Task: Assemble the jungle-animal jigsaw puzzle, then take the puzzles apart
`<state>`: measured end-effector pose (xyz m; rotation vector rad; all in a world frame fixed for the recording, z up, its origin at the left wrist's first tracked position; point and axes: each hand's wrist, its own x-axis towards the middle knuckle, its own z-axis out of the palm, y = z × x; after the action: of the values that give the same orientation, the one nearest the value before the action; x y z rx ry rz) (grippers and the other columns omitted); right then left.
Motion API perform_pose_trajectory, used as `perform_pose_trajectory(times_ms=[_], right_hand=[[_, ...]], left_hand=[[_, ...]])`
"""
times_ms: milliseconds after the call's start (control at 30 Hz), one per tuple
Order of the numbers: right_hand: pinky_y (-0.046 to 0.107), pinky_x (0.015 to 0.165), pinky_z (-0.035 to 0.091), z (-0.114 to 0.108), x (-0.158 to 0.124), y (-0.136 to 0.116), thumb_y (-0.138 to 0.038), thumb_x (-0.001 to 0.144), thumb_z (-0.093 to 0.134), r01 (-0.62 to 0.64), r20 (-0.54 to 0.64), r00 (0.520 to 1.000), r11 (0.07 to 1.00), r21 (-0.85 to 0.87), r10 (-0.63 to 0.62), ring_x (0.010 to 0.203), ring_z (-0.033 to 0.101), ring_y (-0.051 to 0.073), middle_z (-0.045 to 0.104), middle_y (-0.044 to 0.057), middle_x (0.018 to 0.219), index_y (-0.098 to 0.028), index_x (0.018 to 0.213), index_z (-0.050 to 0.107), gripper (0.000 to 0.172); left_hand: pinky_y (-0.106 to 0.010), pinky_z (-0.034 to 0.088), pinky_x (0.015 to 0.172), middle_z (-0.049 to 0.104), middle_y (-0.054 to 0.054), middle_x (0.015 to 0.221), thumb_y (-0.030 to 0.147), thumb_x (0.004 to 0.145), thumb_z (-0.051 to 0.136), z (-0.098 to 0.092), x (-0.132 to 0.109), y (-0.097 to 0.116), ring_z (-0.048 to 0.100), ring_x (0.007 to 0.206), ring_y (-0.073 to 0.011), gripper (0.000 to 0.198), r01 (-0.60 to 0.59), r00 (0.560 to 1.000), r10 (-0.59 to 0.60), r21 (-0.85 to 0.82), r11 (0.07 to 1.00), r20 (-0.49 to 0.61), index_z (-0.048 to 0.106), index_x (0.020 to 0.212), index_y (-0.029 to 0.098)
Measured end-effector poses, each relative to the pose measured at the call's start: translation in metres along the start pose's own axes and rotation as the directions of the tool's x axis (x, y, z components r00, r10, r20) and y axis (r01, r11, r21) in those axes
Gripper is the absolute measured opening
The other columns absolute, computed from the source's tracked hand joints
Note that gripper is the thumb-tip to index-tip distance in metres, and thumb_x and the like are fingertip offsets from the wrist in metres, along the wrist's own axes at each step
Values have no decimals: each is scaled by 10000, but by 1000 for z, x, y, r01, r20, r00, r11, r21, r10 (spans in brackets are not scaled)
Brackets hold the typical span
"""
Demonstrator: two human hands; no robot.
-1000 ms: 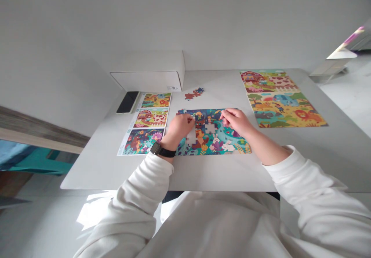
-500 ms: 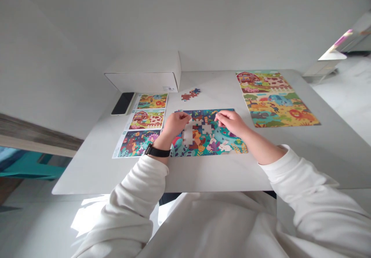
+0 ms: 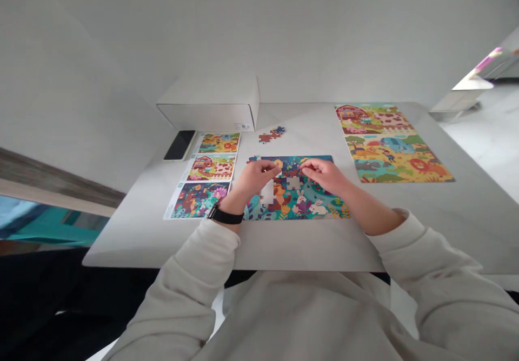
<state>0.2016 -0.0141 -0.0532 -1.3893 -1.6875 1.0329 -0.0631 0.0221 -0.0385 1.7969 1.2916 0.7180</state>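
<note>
A colourful, partly assembled jigsaw puzzle [image 3: 312,204] lies on the white table [image 3: 308,242] in front of me, with a few white gaps near its middle. My left hand [image 3: 253,180], a dark watch on its wrist, rests on the puzzle's left part. Its fingers are curled, their tips pinched by a gap. My right hand [image 3: 326,174] sits over the upper middle of the puzzle, fingers pinched together and pointing left. What either hand pinches is too small to make out. A few loose puzzle pieces [image 3: 271,134] lie just beyond the puzzle.
A reference sheet [image 3: 206,174] with three pictures lies left of the puzzle, and a black phone [image 3: 179,145] lies beside it. A white box [image 3: 211,104] stands at the back. Two finished puzzles [image 3: 389,145] lie at the right. A wall runs behind the table.
Both hands have drawn closer together over the puzzle's upper middle. The camera view has shifted slightly.
</note>
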Motion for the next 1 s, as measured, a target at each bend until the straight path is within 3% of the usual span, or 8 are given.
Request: perform_pose_trajectory(times_ms=[233,400,567,800,1000], right_hand=[[292,575,392,-2,0,-6,-560,886,687,4,33,999,999,-39,-3,597,523,148,667,0,706,-219,852,713,344],[274,503,288,-3,-2,-8,-593,859,694,-67,39,997,998,1,67,512,409,124,541,-40,588,-221,812,689,375],[273,501,285,-5,-1,-4,-618,821,713,-95,-9,995,994,52,95,524,403,121,549,-37,617,-223,801,678,397],[275,517,327,-7,-2,-3,-625,813,733,-96,-14,995,995,39,97,541,439,128,588,-25,632,-211,811,692,416],[279,508,338,-8,-5,-7,-640,840,739,-75,-3,997,997,10,75,532,452,126,612,-16,651,-207,832,721,434]], left_hand=[[-275,445,676,755,-31,813,581,884,679,6,-3,5,607,724,-168,415,-45,997,47,-31,998,63,777,868,178],[-294,492,758,763,-39,840,580,873,702,6,-3,5,658,801,-195,408,-46,996,50,-63,997,74,768,857,178],[-269,431,640,684,-6,738,506,890,695,-1,1,-3,548,654,-138,335,-17,999,15,-66,998,-35,708,792,187],[-253,335,510,575,18,655,638,934,617,-23,6,-11,401,517,-98,471,46,992,-71,-218,975,-107,623,756,202],[-257,310,517,622,12,703,553,863,692,-43,5,-13,394,520,-90,360,32,994,-50,-176,984,-100,724,889,196]])
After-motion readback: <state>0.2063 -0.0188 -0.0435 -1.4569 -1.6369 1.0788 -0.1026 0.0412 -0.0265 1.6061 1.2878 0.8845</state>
